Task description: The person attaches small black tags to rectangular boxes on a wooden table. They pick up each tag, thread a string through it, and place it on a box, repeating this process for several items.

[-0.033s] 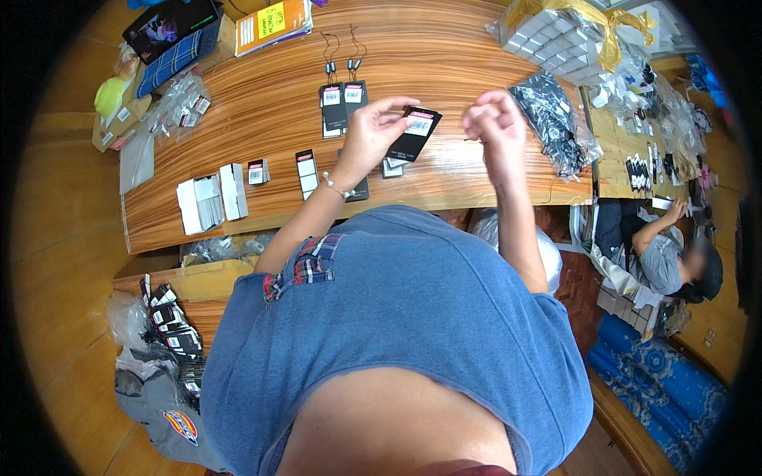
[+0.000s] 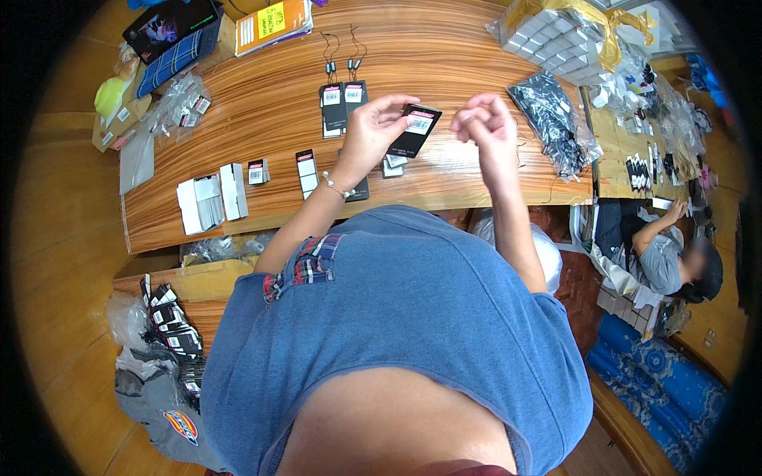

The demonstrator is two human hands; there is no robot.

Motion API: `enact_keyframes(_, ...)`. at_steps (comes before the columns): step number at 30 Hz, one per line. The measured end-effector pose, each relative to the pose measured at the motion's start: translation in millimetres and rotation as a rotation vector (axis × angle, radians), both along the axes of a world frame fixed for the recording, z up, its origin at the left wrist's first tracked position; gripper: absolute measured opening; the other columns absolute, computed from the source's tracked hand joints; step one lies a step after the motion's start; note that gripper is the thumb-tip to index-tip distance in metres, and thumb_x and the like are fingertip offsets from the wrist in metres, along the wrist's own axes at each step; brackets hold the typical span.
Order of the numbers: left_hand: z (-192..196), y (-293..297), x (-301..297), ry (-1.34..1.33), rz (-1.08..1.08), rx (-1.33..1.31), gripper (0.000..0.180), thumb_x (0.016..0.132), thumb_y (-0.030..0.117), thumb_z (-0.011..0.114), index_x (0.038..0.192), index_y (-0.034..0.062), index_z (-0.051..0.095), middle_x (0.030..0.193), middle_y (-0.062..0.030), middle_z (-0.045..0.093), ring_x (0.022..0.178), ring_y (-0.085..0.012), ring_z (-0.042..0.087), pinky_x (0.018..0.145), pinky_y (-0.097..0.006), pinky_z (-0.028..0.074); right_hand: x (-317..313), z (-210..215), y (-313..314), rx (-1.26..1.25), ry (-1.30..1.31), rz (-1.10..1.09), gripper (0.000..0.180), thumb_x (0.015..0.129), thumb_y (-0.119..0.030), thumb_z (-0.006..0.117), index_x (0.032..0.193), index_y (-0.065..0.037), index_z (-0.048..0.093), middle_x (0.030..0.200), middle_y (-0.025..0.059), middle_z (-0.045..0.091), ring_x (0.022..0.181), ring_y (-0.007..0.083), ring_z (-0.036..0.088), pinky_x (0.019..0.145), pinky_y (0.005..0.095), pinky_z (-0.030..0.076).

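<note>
My left hand pinches a black hang tag with a white barcode sticker and a pink strip, tilted above the table. Just right of it, my right hand has its fingers curled together; what they hold, if anything, I cannot make out. A thin dark cord shows beside the right wrist. Beyond my left hand lie two black hang tags with dark strings. Small tags rest below the held one. A narrow black tag with white panels lies left of my left wrist.
White cards stand at the table's left, near a small tag stack. Bagged black cords lie at the right, below packed white boxes. Folders lie at the far edge. Another person sits at the far right.
My right hand has shifted slightly left, closer to the held hang tag. A dark cord now shows to the right of its wrist. My left hand stays almost in place.
</note>
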State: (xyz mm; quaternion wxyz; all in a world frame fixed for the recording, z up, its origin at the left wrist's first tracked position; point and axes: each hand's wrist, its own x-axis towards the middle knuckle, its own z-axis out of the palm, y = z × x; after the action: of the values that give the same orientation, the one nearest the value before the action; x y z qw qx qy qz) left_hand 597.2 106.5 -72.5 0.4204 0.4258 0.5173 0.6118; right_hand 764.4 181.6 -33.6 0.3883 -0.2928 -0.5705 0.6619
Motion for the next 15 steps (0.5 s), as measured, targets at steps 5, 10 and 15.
enact_keyframes(5, 10, -2, 2, -0.009, 0.040, 0.051, 0.030, 0.078, -0.006, 0.061, 0.107, -0.0020, 0.056, 0.103, -0.0086, 0.060, 0.091, -0.0135, 0.059, 0.082, -0.025, 0.049, -22, -23, -20, 0.242, -0.163, -0.080, 0.009, 0.082, 0.001, 0.054, 0.088, 0.000, 0.047, 0.068, 0.0062, 0.060, 0.064, 0.0082, 0.058, 0.055, 0.0199, 0.044)
enact_keyframes(10, 13, -5, 5, -0.004, 0.042, 0.060, 0.028, 0.078, -0.007, 0.057, 0.106, -0.0019, 0.057, 0.102, -0.0093, 0.061, 0.090, -0.0143, 0.061, 0.081, -0.025, 0.051, -26, -21, -23, 0.350, -0.222, -0.115, 0.009, 0.080, 0.002, 0.055, 0.086, 0.001, 0.047, 0.068, 0.0069, 0.059, 0.064, 0.0090, 0.059, 0.055, 0.0213, 0.045)
enact_keyframes(15, 14, -5, 8, -0.034, 0.036, 0.068, 0.027, 0.079, -0.008, 0.055, 0.105, -0.0022, 0.058, 0.102, -0.0100, 0.062, 0.090, -0.0153, 0.061, 0.081, -0.026, 0.051, -27, -20, -24, 0.386, -0.230, -0.137, 0.010, 0.080, 0.003, 0.055, 0.085, 0.001, 0.047, 0.067, 0.0061, 0.058, 0.063, 0.0084, 0.057, 0.055, 0.0218, 0.044)
